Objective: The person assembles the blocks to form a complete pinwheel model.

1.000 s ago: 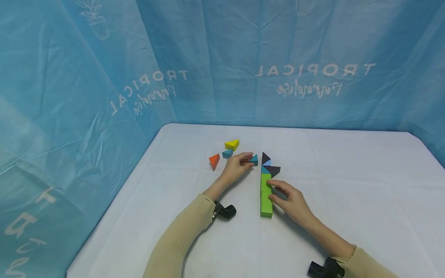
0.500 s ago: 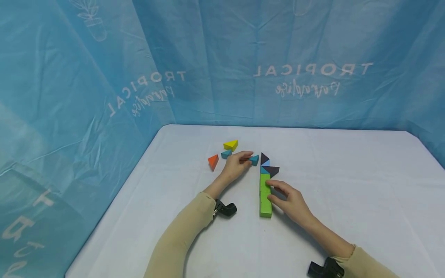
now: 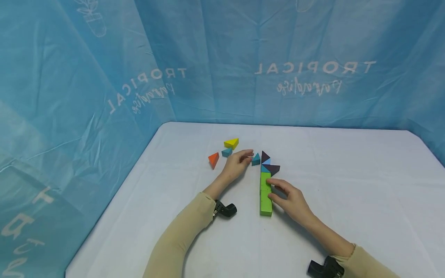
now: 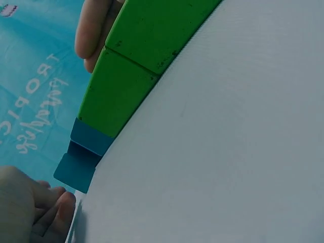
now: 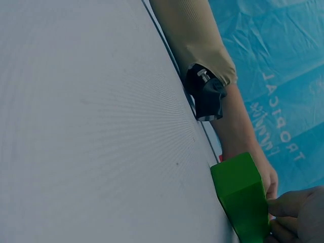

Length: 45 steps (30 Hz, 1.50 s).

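In the head view, your left hand (image 3: 237, 163) bends loosely and holds nothing, just beside the teal block (image 3: 256, 160), left of the small dark block (image 3: 265, 156); your right hand (image 3: 292, 199) touches the green blocks (image 3: 265, 202), thumb and finger spread; in the left wrist view, the teal block is near your fingertips, so gentle seems best; in the right wrist view, a light touch should stop the green blocks slipping.
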Each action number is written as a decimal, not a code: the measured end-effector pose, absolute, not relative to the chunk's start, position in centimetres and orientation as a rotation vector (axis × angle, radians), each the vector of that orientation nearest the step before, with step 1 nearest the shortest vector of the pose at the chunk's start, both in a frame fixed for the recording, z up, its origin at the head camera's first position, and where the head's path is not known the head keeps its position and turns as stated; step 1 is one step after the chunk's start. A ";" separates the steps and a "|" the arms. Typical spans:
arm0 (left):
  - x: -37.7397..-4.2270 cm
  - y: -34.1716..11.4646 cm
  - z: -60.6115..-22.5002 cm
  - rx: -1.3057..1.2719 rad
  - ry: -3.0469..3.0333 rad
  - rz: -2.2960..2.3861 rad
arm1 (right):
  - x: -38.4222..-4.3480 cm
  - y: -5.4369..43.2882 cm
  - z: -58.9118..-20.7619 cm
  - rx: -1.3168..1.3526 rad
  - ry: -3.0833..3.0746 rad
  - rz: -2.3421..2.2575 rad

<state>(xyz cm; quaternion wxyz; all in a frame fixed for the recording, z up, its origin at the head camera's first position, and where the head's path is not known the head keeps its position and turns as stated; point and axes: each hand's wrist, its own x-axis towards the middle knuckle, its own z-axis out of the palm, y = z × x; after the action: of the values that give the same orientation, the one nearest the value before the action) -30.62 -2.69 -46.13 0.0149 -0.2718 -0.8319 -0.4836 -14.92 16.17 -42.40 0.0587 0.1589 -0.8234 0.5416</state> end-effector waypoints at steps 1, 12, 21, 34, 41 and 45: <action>-30.7 -2.7 -46.1 -0.866 -2.597 -1.515 | -14.9 16.2 -42.4 0.482 -2.494 1.642; -30.9 -2.4 -46.1 -1.019 -2.661 -1.534 | -14.7 16.1 -42.7 0.492 -2.489 1.638; -31.3 -2.5 -46.0 -1.044 -2.687 -1.541 | -14.6 16.0 -42.6 0.486 -2.489 1.639; -31.4 -2.0 -46.0 -0.986 -2.708 -1.460 | -14.6 16.0 -42.6 0.508 -2.465 1.653; -31.5 -1.5 -46.3 -0.925 -2.635 -1.364 | -14.7 16.1 -42.6 0.506 -2.468 1.640; -31.5 -1.3 -46.4 -0.876 -2.627 -1.302 | -14.8 16.2 -42.6 0.501 -2.475 1.636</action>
<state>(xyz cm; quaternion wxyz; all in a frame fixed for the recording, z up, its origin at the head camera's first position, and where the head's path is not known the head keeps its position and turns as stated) -31.53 -1.30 -46.43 0.0407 -0.2859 -0.8578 -0.4252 -14.81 16.18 -42.56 0.0662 0.1662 -0.8208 0.5425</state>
